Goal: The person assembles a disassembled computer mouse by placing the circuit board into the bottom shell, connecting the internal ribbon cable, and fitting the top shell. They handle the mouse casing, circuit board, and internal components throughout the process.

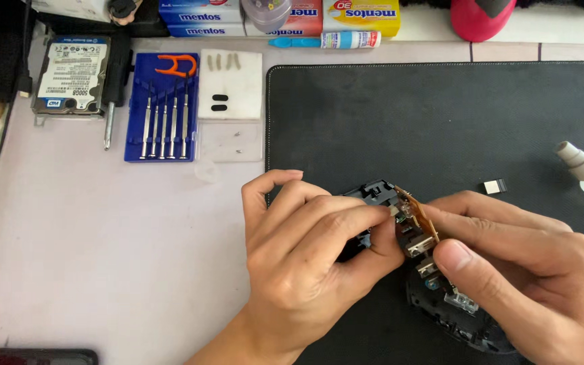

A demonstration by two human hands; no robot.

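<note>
Circuit board [419, 220] pinched between left hand [309, 253] and right hand [522, 263] above black shell [461, 324], at mat's [441, 115] front edge on counter [103, 236].

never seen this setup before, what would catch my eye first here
First, the two hands at lower centre: the left hand and right hand pinch a small circuit board lifted out of a black plastic shell on the dark mat. Next, the blue screwdriver set at upper left, beside a bare hard drive.
</note>
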